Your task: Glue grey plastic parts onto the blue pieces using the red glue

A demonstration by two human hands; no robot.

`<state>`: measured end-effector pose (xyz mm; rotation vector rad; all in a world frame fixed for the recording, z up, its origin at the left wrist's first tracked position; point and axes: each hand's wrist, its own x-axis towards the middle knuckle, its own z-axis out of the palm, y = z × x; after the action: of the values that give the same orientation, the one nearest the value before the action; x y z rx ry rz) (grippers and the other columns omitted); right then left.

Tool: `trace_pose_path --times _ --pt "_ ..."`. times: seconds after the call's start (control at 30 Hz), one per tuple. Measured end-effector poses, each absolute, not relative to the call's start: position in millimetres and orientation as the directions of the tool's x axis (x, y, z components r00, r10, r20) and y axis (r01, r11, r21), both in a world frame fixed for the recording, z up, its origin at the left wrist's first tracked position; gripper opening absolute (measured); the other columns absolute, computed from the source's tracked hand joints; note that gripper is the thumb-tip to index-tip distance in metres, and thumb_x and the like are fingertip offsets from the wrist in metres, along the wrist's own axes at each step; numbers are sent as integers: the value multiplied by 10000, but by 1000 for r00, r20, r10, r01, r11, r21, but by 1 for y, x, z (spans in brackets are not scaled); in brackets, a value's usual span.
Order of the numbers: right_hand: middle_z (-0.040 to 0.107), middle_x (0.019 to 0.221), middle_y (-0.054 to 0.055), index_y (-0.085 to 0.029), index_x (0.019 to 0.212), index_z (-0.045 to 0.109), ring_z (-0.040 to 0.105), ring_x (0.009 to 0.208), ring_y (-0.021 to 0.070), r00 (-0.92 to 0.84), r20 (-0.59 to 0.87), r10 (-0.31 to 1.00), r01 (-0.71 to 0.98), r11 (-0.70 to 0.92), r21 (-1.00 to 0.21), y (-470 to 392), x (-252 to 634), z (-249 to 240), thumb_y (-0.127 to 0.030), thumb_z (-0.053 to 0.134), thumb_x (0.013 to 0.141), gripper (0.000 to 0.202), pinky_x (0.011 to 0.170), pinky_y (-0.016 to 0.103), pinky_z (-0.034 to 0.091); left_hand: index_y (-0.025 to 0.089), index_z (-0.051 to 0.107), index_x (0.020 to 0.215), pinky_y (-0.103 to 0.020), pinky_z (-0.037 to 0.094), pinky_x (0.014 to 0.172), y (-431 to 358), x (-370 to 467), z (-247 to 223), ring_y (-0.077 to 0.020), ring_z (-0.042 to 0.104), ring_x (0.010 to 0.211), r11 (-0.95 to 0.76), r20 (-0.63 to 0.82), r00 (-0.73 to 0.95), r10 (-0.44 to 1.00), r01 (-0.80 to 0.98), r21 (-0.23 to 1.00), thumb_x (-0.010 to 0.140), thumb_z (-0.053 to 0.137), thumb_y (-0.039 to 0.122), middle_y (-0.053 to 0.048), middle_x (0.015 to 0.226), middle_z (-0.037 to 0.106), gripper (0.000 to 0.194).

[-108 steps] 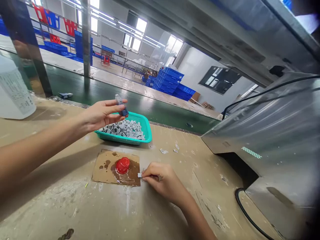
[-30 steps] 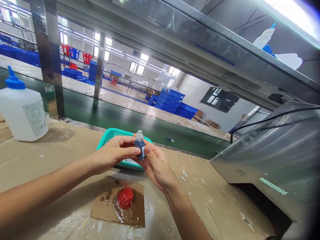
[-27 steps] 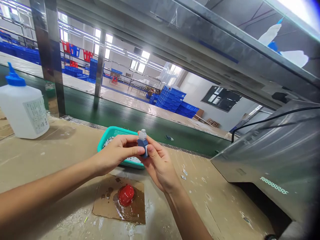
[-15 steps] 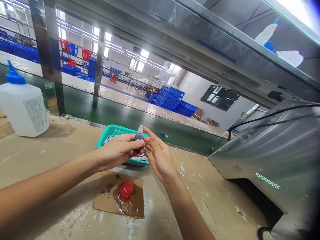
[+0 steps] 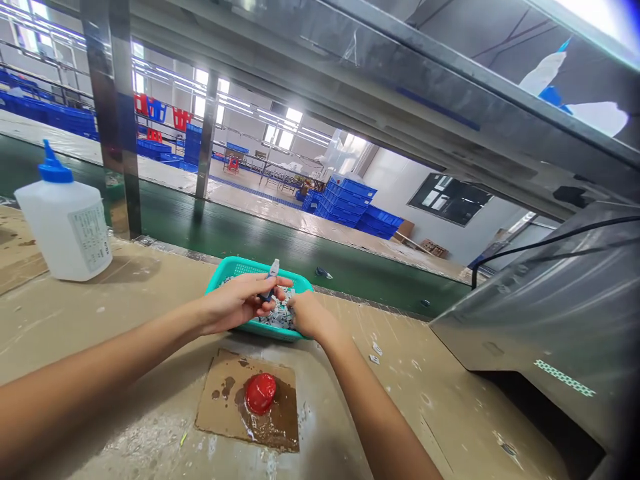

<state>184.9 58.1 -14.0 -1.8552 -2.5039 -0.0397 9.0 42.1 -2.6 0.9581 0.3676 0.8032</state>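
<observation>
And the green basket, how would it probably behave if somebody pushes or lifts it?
The basket looks like thin plastic with many small holes, so its rim may flex a little. Being low and wide, it would probably slide rather than tip. The small pieces look loose, so they would likely shift if it tilted.

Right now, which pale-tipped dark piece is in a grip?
The dark-blue piece in the left hand, pale tip upward. The similar piece lies loose on the green belt beyond the basket, untouched.
</observation>
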Motion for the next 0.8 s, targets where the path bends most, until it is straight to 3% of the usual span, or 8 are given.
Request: trace_pose_path --times 0.13,0.23,0.3,0.37,0.47,0.63,0.73,0.8 --pt "581 1003 57 -149 996 558 581 848 149 -211 -142 967 976 215 15 68 174 -9 -267 500 859 190 727 319 492 103 638 855 -193 355 512 48 5 -2 -77 430 580 380 26 671 741 -451 808 760 493 471 -42 750 491 406" --pt "569 1030 64 -142 1029 545 576 881 163 -195 -149 969 981 191 -40 68 172 -7 -268 510 853 219 746 337 488 119 611 946 -189 365 545 70 2 5 -71 439 596 146 92 570 817 -358 922 759 515 371 -31 765 496 328" --pt "592 977 58 -129 975 568 584 854 157 -195 -117 974 976 182 -118 66 174 -4 -249 525 843 183 741 334 486 145 570 1032 -189 378 575 99 -3 10 -75 469 614 -151 156 457 876 -47 987 773 484 318 -23 773 528 324" --pt "627 885 59 -124 877 611 593 816 157 -196 -47 979 957 181 -226 63 180 -1 -170 553 811 99 742 318 477 168 539 1076 -205 408 642 135 -13 10 -105 536 696 -337 178 363 915 444 830 797 423 338 -28 814 583 346" --pt "662 798 68 -138 791 657 602 777 172 -152 106 983 890 182 -417 54 193 4 -74 534 758 142 734 294 466 127 513 1112 -292 398 801 183 -33 0 -213 557 908 -292 151 264 953 655 697 719 524 259 -96 970 606 414" --pt "668 798 62 -142 762 667 609 740 171 -22 245 969 672 196 -714 30 217 -2 -143 531 711 145 671 277 487 94 619 906 -486 339 868 216 -57 -30 -427 417 1110 -147 75 126 989 836 529 609 630 294 -215 1051 581 359" --pt "653 685 55 -126 807 654 605 600 158 24 230 973 519 184 -835 15 225 -10 -245 561 696 187 561 279 499 107 586 1017 -594 239 902 226 -41 -32 -480 177 1237 -125 88 94 992 868 480 581 669 338 -246 1296 382 501" --pt "641 637 45 -124 833 638 606 557 152 28 211 977 430 179 -885 7 227 -13 -308 567 697 239 542 284 511 134 516 1137 -595 185 943 234 -12 -25 -445 112 1270 -206 109 175 979 850 485 593 679 322 -214 1393 233 599"
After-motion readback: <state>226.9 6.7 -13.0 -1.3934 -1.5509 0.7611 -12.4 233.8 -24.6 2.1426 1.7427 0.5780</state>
